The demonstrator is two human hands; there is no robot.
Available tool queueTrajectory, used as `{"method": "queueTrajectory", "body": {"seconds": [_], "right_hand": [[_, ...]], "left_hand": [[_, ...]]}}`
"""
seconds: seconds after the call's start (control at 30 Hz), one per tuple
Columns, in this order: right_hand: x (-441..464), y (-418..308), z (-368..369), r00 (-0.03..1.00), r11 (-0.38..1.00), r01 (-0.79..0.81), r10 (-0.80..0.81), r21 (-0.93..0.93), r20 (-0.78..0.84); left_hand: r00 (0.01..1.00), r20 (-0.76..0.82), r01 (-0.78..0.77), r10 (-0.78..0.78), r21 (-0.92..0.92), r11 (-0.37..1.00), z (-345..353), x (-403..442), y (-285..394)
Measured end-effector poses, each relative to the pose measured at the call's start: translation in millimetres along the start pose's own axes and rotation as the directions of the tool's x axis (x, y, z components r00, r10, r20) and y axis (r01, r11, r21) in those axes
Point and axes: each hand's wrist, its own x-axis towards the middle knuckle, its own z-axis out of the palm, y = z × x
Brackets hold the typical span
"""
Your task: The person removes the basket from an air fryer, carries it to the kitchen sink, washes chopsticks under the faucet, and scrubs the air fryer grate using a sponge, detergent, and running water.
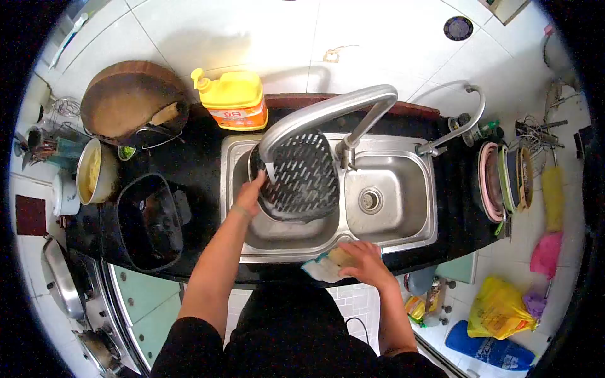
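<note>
My left hand (250,194) grips the left rim of a black slotted basket (302,173), which is tilted inside the left bowl of the steel sink (290,257). The curved faucet (334,108) reaches over the basket, and water runs from its spout near my left fingers. At the sink's front edge my right hand (365,263) is closed on a white and teal cloth (324,268). Part of the cloth is hidden under the palm.
An oval black container (150,222) stands on the counter left of the sink. A yellow pump bottle (236,101) is behind the sink, with a large brown pan (133,104) further left. Upright plates and lids (495,179) stand at the right, beyond a thin second faucet (454,129).
</note>
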Motion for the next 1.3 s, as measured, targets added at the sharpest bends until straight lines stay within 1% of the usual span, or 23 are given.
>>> {"method": "queueTrajectory", "body": {"seconds": [0.17,0.2,0.23,0.3,0.37,0.53,0.57,0.67,0.7,0.73,0.77,0.8,0.83,0.87,0.9,0.93,1.0,1.03,1.07,1.13,1.17,1.23,1.3], "right_hand": [[11.8,10.8,-6.3,0.964,0.978,0.197,-0.179,0.074,-0.198],[26.8,0.0,-7.7,0.967,0.932,0.176,-0.105,0.316,-0.231],[44.5,-12.9,-9.0,0.969,0.827,0.158,-0.024,0.539,-0.247],[88.4,-50.3,-10.7,0.987,0.385,0.031,0.133,0.922,-0.088],[138.8,-77.2,-1.0,0.998,0.033,0.034,0.049,0.999,-0.036],[238.7,-101.7,45.0,0.988,-0.230,0.003,-0.152,0.973,-0.039],[244.3,-107.3,42.7,0.987,-0.226,-0.008,-0.160,0.974,-0.029],[248.4,-120.2,35.4,0.975,0.292,0.130,-0.210,0.947,-0.069],[250.4,-123.2,41.6,0.975,0.300,0.128,-0.213,0.945,-0.065],[253.6,-128.1,50.3,0.825,0.482,0.531,-0.480,0.697,-0.297],[251.8,-134.3,53.1,0.556,0.477,0.830,-0.746,0.290,-0.365],[246.0,-136.5,54.6,0.539,0.565,0.824,-0.804,-0.043,-0.250],[247.3,-136.5,50.2,0.540,0.566,0.823,-0.805,-0.046,-0.248],[251.1,-134.2,43.3,0.535,0.590,0.765,-0.805,-0.258,-0.254],[256.3,-130.3,36.4,0.526,0.584,0.669,-0.809,-0.459,-0.261],[258.8,-122.2,31.7,0.641,0.696,0.537,-0.704,-0.477,-0.306],[296.3,-60.6,51.4,0.817,0.899,0.340,-0.427,-0.275,-0.387],[276.2,-70.4,27.7,0.902,0.954,0.118,-0.220,-0.277,-0.372],[247.7,-79.3,2.8,0.905,0.956,0.136,-0.227,-0.260,-0.359],[241.4,-48.5,-1.0,0.949,0.996,-0.093,0.092,0.011,-0.303],[236.2,-36.4,1.8,0.949,0.996,-0.093,0.090,0.005,-0.302],[228.3,-7.6,15.6,0.931,0.826,-0.235,0.343,0.512,-0.126],[200.8,-9.3,20.2,0.978,0.626,-0.026,0.176,0.780,-0.109]], "left_hand": [[0.993,0.103,0.046,-0.056,0.096,0.994,17.6,-10.7,4.2],[0.983,0.159,0.082,-0.093,0.073,0.994,19.4,-17.9,4.0],[0.983,0.160,0.080,-0.092,0.076,0.994,15.4,-20.8,-0.1],[0.990,0.123,0.048,-0.064,0.131,0.990,2.1,-27.6,-10.2],[0.993,0.090,0.055,-0.070,0.158,0.986,3.6,-46.4,-9.8],[0.998,0.043,-0.052,0.045,0.151,0.987,10.5,-79.9,1.7],[0.998,0.012,-0.064,0.063,0.162,0.985,9.9,-84.1,5.2],[0.994,0.011,-0.108,0.108,0.181,0.978,3.9,-87.1,15.7],[0.987,0.011,-0.157,0.158,0.201,0.967,4.3,-87.7,18.5],[0.974,-0.007,-0.211,0.225,0.326,0.921,2.3,-84.8,19.8],[0.952,-0.028,-0.277,0.305,0.344,0.897,19.9,-96.2,29.3],[0.918,0.014,-0.376,0.397,0.353,0.857,17.0,-92.0,26.9],[0.873,0.057,-0.471,0.484,0.359,0.806,12.4,-88.8,24.8],[0.872,0.059,-0.472,0.485,0.358,0.806,7.5,-91.6,25.5],[0.926,0.025,-0.350,0.378,0.437,0.829,1.7,-95.2,27.1],[0.964,-0.022,-0.217,0.264,0.510,0.833,-2.8,-98.5,27.1],[0.949,-0.063,-0.251,0.310,0.448,0.858,0.6,-108.4,28.6],[0.929,-0.105,-0.291,0.354,0.381,0.877,1.5,-111.6,28.7],[0.896,-0.084,-0.379,0.437,0.371,0.848,-11.2,-101.8,22.3],[0.898,-0.088,-0.393,0.431,0.277,0.877,-6.5,-107.0,33.3],[0.901,-0.091,-0.402,0.424,0.186,0.896,-5.1,-108.3,37.9],[0.894,-0.043,-0.420,0.446,0.265,0.868,-10.8,-97.4,35.0],[0.894,-0.105,-0.418,0.435,0.157,0.895,-5.9,-87.0,38.1]]}}
